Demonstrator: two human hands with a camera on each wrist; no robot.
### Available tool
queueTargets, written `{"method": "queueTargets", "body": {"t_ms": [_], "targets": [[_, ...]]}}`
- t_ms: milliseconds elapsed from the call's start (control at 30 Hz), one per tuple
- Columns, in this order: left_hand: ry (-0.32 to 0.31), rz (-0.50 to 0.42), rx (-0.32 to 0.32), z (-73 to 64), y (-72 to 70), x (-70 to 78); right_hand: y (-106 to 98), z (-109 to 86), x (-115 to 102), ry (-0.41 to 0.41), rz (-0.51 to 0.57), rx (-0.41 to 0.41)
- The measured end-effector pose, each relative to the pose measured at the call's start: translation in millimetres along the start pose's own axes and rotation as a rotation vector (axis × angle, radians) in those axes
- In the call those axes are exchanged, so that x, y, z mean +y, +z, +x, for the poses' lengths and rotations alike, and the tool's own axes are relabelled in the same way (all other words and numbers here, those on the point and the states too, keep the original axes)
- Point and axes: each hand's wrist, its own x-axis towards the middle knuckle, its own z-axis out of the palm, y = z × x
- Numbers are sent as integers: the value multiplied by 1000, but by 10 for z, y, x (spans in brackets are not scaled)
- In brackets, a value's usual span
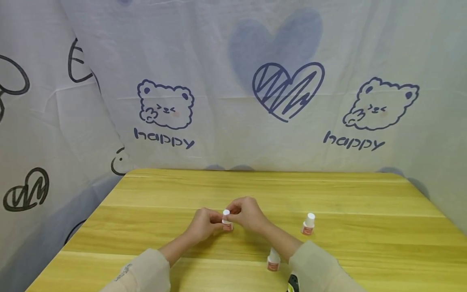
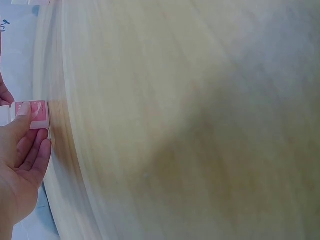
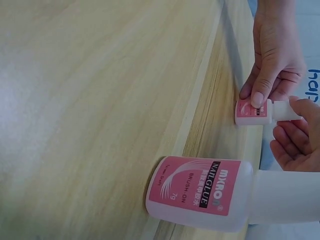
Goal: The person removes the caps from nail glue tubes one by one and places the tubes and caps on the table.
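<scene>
Near the middle of the table, the left hand pinches an upright glue bottle, the right hand its white cap; a second bottle (pink-labelled too!) stands further right, a third bottle nearer the table's near edge.

Three nail glue bottles: the first bottle between the fingers of two hands, one left hand and one right hand; a second bottle to the right of the fingers; a third bottle nearer the wearer than the fingers. Two sleeves, also nearer. One wood-grain table beneath the fingers. Beyond them, two bear drawings and two "happy" captions on the cloth backdrop.
</scene>
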Motion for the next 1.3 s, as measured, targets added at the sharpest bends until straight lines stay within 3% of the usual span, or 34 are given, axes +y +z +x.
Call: {"method": "queueTargets", "body": {"t_ms": [500,800,1300], "targets": [[-8,36,9,6,-6,1,-12,5,6,-26,11,-31],[32,15,3,4,-24,27,-22,16,0,5,10,-64],[17,32,4,14,-14,12,21,23,34,14,38,28]]}}
